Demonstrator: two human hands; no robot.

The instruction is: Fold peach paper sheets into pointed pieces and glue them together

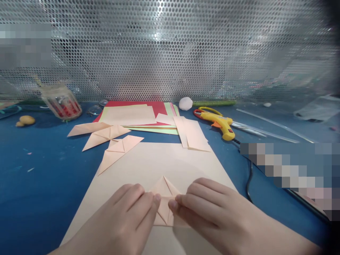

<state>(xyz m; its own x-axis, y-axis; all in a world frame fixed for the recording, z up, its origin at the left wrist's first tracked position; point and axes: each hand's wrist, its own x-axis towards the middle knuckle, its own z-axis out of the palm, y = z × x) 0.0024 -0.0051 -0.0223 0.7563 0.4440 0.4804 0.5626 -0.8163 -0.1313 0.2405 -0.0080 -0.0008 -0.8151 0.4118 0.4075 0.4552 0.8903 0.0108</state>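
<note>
Between both hands lies a peach sheet of folding paper [165, 209], creased, with a pointed top, on a large cream sheet [159, 161]. My left hand [132, 209] is closed at its left side, thumb and fingers pressed on the paper. On the other side my right hand [207, 205] pinches the paper between thumb and forefinger. The paper's outer parts are hidden under the hands. Three folded peach paper pieces, among them one with a triangular flap [117, 148], rest beyond the left hand, partly over the cream sheet's corner.
A stack of coloured paper [138, 129] lies at the back, with loose peach strips [195, 132] beside it. Right of these are a yellow glue gun [219, 122] with a black cord [249, 180], scissors [247, 129] and glue sticks [273, 124]. A glass jar [62, 102] stands back left before a perforated metal panel [127, 53].
</note>
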